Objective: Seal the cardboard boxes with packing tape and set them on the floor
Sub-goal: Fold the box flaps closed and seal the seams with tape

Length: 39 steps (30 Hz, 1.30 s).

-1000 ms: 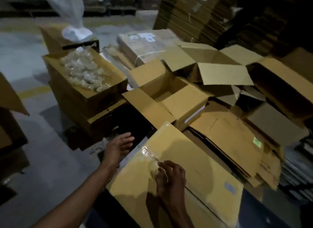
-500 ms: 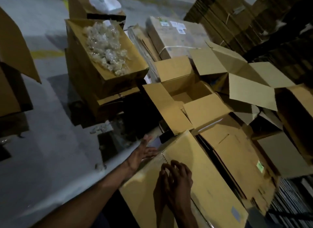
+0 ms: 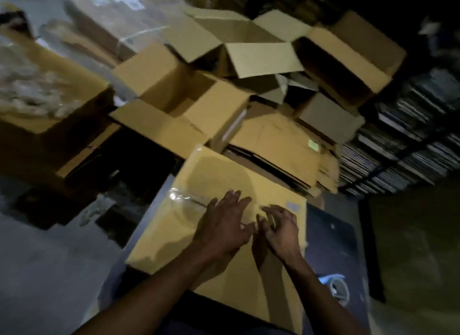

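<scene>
A closed cardboard box (image 3: 211, 175) lies in front of me with its flaps shut. Clear packing tape (image 3: 178, 196) runs along the centre seam and wrinkles at the box's left edge. My left hand (image 3: 224, 225) lies flat on the top, fingers spread, pressing on the seam. Just right of it, my right hand (image 3: 280, 231) rests on the box with fingers bent over the tape line; whether it pinches the tape is unclear. A tape roll with a blue part (image 3: 336, 286) lies at the lower right beside the box.
Several open empty boxes (image 3: 179, 98) crowd behind the closed one. Flattened cardboard (image 3: 278, 145) is stacked to the right. A box of clear plastic pieces (image 3: 29, 90) stands at the left. Dark stacks (image 3: 403, 145) fill the right side. Bare grey floor (image 3: 49, 260) shows at lower left.
My left hand has come from the box's left edge onto the top, beside my right hand. Both hands have shifted rightward along the seam. The view has swung right.
</scene>
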Each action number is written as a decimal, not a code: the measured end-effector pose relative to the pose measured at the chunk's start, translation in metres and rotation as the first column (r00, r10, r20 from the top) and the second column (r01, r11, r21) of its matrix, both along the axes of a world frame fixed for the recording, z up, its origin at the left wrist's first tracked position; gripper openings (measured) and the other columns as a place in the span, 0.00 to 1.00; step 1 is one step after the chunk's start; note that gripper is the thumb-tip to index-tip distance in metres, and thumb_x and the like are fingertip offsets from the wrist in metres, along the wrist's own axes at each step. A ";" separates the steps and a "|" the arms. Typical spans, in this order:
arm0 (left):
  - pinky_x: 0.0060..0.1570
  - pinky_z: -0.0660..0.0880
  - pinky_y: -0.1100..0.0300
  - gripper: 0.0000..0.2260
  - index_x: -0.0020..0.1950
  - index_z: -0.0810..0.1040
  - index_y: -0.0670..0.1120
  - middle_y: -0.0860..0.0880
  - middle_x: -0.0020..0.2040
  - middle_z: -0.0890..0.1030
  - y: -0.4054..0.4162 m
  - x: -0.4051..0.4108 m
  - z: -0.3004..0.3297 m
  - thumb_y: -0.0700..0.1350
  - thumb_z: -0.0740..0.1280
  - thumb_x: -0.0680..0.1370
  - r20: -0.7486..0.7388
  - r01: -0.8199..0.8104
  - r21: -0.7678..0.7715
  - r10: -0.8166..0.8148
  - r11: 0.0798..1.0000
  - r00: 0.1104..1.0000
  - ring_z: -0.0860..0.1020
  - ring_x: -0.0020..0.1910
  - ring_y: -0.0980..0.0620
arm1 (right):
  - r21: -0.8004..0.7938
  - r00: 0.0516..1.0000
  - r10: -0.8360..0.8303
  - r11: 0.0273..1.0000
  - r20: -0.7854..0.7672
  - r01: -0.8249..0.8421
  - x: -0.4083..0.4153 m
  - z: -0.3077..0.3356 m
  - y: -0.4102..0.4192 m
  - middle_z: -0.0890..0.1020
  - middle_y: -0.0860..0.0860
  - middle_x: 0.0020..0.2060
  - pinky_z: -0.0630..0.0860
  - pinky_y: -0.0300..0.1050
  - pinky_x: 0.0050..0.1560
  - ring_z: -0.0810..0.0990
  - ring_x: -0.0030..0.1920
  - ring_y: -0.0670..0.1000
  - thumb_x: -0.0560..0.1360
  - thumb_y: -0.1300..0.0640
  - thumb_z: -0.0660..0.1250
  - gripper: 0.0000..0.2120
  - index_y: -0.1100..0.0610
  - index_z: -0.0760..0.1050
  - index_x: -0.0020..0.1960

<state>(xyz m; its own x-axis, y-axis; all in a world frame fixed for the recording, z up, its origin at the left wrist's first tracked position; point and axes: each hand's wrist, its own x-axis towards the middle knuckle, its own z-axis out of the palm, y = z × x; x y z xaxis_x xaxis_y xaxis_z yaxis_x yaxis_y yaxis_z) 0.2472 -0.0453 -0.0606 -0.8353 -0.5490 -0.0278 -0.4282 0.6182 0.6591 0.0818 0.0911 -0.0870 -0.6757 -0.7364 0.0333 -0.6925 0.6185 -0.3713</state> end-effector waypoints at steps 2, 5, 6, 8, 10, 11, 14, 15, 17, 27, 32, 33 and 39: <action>0.80 0.48 0.46 0.34 0.84 0.57 0.54 0.48 0.85 0.53 0.035 -0.022 -0.001 0.63 0.61 0.81 0.089 0.092 -0.046 -0.088 0.995 0.992 0.48 0.84 0.50 | -0.021 0.998 -0.059 0.998 -0.001 0.059 -0.022 0.005 0.027 0.80 0.49 0.64 0.71 0.49 0.62 0.73 0.66 0.57 0.77 0.41 0.63 0.19 0.45 0.81 0.64; 0.79 0.44 0.41 0.38 0.85 0.52 0.50 0.43 0.85 0.46 0.092 -0.053 -0.007 0.67 0.58 0.80 0.188 0.187 -0.076 -0.170 0.979 0.967 0.43 0.84 0.46 | 0.106 0.993 -0.113 0.988 0.032 0.109 -0.070 0.017 0.052 0.72 0.51 0.73 0.70 0.56 0.66 0.66 0.73 0.59 0.75 0.40 0.64 0.25 0.45 0.75 0.70; 0.79 0.43 0.40 0.39 0.85 0.52 0.50 0.42 0.85 0.45 0.109 -0.062 -0.010 0.69 0.57 0.80 0.218 0.208 -0.077 -0.187 0.975 0.958 0.42 0.84 0.45 | 0.169 0.994 -0.106 0.981 0.037 0.098 -0.089 0.020 0.055 0.68 0.52 0.76 0.70 0.61 0.67 0.64 0.75 0.60 0.76 0.38 0.64 0.28 0.45 0.71 0.74; 0.79 0.41 0.39 0.40 0.85 0.51 0.53 0.42 0.85 0.44 0.143 -0.078 -0.017 0.72 0.56 0.79 0.258 0.231 -0.044 -0.213 0.972 0.942 0.40 0.84 0.44 | 0.268 0.997 -0.058 0.963 0.047 0.043 -0.124 0.023 0.054 0.59 0.53 0.81 0.69 0.67 0.68 0.59 0.78 0.61 0.76 0.37 0.67 0.34 0.45 0.62 0.79; 0.79 0.39 0.39 0.39 0.84 0.56 0.54 0.42 0.85 0.48 0.177 -0.088 -0.027 0.74 0.55 0.79 0.280 0.202 -0.047 -0.181 0.978 0.943 0.44 0.84 0.44 | 0.318 0.994 0.026 0.946 0.105 -0.059 -0.149 0.017 0.051 0.53 0.54 0.82 0.63 0.67 0.73 0.53 0.80 0.62 0.73 0.35 0.71 0.45 0.47 0.54 0.82; 0.78 0.41 0.37 0.40 0.83 0.61 0.54 0.40 0.84 0.54 0.190 -0.091 -0.033 0.76 0.54 0.77 0.288 0.179 -0.071 -0.151 0.981 0.946 0.51 0.84 0.42 | 0.327 0.986 0.079 0.937 0.145 -0.123 -0.158 0.012 0.050 0.52 0.55 0.82 0.61 0.65 0.75 0.51 0.81 0.62 0.72 0.34 0.72 0.49 0.49 0.51 0.83; 0.75 0.46 0.35 0.42 0.80 0.68 0.51 0.39 0.82 0.62 0.218 -0.097 -0.057 0.74 0.60 0.72 0.370 0.155 -0.183 -0.078 0.971 0.926 0.62 0.81 0.38 | 0.257 0.964 0.127 0.948 0.233 -0.187 -0.169 -0.003 0.057 0.51 0.56 0.82 0.58 0.58 0.77 0.52 0.81 0.63 0.71 0.34 0.74 0.52 0.50 0.50 0.83; 0.75 0.43 0.35 0.42 0.82 0.64 0.52 0.41 0.83 0.57 0.224 -0.095 -0.062 0.70 0.62 0.71 0.378 0.156 -0.197 -0.071 0.968 0.923 0.58 0.82 0.39 | 0.230 0.966 0.098 0.961 0.241 -0.155 -0.170 -0.002 0.063 0.52 0.55 0.82 0.57 0.60 0.76 0.52 0.80 0.63 0.69 0.33 0.75 0.54 0.47 0.50 0.83; 0.77 0.35 0.38 0.43 0.85 0.54 0.56 0.45 0.85 0.44 0.234 -0.089 -0.061 0.64 0.61 0.71 0.394 0.190 -0.232 -0.086 0.954 0.915 0.45 0.84 0.43 | 0.239 0.970 0.029 0.967 0.240 -0.088 -0.173 0.005 0.083 0.54 0.56 0.80 0.57 0.63 0.74 0.53 0.78 0.64 0.64 0.32 0.78 0.56 0.44 0.51 0.82; 0.81 0.49 0.42 0.32 0.84 0.51 0.62 0.54 0.85 0.47 0.204 -0.075 -0.039 0.64 0.59 0.83 0.466 0.408 -0.268 -0.254 0.872 0.848 0.46 0.84 0.49 | 0.209 0.928 -0.303 0.943 0.218 0.259 -0.149 -0.003 0.201 0.63 0.62 0.72 0.69 0.64 0.64 0.62 0.72 0.66 0.62 0.20 0.68 0.55 0.56 0.61 0.75; 0.80 0.56 0.49 0.33 0.83 0.59 0.54 0.53 0.85 0.55 0.168 -0.111 -0.029 0.39 0.67 0.81 0.439 0.310 -0.336 -0.143 0.890 0.887 0.54 0.84 0.48 | 0.085 0.949 -0.165 0.985 0.269 0.147 -0.171 -0.018 0.218 0.71 0.62 0.66 0.74 0.53 0.51 0.76 0.61 0.65 0.77 0.31 0.62 0.35 0.58 0.68 0.70; 0.79 0.58 0.49 0.34 0.83 0.61 0.52 0.52 0.84 0.58 0.166 -0.117 -0.028 0.36 0.67 0.79 0.413 0.265 -0.360 -0.102 0.895 0.905 0.57 0.83 0.47 | 0.041 0.953 -0.101 0.995 0.285 0.093 -0.176 -0.020 0.223 0.75 0.60 0.64 0.73 0.50 0.49 0.78 0.58 0.63 0.78 0.31 0.59 0.34 0.57 0.71 0.69; 0.79 0.53 0.43 0.39 0.84 0.56 0.49 0.50 0.85 0.56 0.187 -0.125 -0.045 0.46 0.71 0.77 0.437 0.141 -0.408 0.058 0.902 0.898 0.55 0.83 0.46 | 0.158 0.930 0.005 0.985 0.367 -0.067 -0.200 -0.063 0.301 0.78 0.61 0.66 0.74 0.51 0.63 0.79 0.64 0.62 0.75 0.43 0.63 0.32 0.60 0.71 0.74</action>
<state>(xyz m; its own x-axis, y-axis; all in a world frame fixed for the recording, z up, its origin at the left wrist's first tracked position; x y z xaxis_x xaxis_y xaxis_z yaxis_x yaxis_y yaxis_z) 0.1220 0.1414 -0.1053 -0.8155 -0.5552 -0.1633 -0.5727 0.8150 0.0889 -0.1178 0.3917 -0.1505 -0.5914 -0.7344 -0.3332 -0.5518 0.6698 -0.4968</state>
